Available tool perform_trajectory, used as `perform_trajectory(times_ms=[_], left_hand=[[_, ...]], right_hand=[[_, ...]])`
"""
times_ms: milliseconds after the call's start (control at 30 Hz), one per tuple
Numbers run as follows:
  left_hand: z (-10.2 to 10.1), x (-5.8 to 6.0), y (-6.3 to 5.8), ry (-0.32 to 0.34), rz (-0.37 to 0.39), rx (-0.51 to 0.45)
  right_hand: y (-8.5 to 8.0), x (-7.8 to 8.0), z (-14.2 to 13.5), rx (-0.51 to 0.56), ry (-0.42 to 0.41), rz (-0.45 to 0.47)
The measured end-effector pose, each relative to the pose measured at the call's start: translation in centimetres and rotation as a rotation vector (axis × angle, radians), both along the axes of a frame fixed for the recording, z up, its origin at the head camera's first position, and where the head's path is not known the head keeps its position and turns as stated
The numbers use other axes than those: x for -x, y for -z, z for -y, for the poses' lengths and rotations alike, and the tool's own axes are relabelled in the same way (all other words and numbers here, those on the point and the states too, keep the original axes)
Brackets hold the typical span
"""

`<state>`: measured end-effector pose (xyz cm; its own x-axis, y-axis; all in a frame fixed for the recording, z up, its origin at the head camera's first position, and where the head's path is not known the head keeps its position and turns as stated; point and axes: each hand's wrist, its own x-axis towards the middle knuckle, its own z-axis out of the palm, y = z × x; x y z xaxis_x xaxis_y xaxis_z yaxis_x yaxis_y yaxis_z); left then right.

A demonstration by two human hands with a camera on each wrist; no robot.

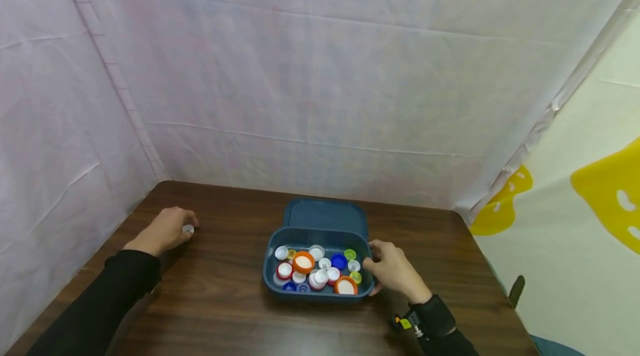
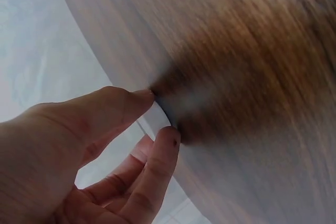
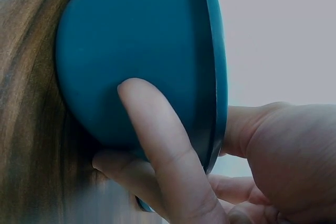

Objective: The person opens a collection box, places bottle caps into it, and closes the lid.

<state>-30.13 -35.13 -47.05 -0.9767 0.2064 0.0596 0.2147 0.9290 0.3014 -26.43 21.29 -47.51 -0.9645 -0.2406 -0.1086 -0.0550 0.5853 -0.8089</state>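
Observation:
A small white bottle cap is pinched between the thumb and a fingertip of my left hand, low over the left part of the table. In the head view the same white cap shows beside the fingertips. My right hand grips the right end of a blue plastic box, thumb over the rim and fingers against the outer wall. Inside the box lie bottle caps in several colours, among them an orange-rimmed cap, a dark blue cap and a green cap.
Behind the box lies its blue lid, flat on the brown wooden table. Pale cloth walls rise along the table's back and left edges. On the right, a curtain with yellow shapes hangs past the edge.

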Motion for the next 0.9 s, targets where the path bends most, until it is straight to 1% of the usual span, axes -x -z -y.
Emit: perform_trajectory(times_ms=[133,233,333,500,600,700,800,900], left_hand=[[0.0,0.0,0.2,-0.007,0.021,-0.007],[0.0,-0.1,0.2,-0.013,0.024,-0.004],[-0.1,-0.1,0.0,-0.007,0.012,0.002],[-0.7,-0.2,-0.7,0.011,-0.028,0.010],[-1.4,-0.3,-1.1,0.023,-0.043,0.019],[-2.4,-0.4,-1.5,0.039,-0.040,0.025],[-3.6,-0.7,-1.9,0.054,-0.040,0.020],[-5.0,-1.0,-2.3,0.072,-0.060,0.001]], right_hand=[[0.1,-0.1,0.0,-0.001,0.000,-0.003],[0.1,-0.1,0.0,0.002,-0.003,-0.002],[0.1,-0.1,0.0,0.004,-0.005,-0.001],[0.0,0.0,0.0,0.002,0.001,0.002],[0.0,0.1,0.0,-0.001,0.008,0.001],[0.0,0.1,0.0,-0.003,0.011,-0.001],[0.0,0.1,0.0,-0.005,0.009,-0.001],[0.1,0.1,0.0,-0.007,0.007,-0.003]])
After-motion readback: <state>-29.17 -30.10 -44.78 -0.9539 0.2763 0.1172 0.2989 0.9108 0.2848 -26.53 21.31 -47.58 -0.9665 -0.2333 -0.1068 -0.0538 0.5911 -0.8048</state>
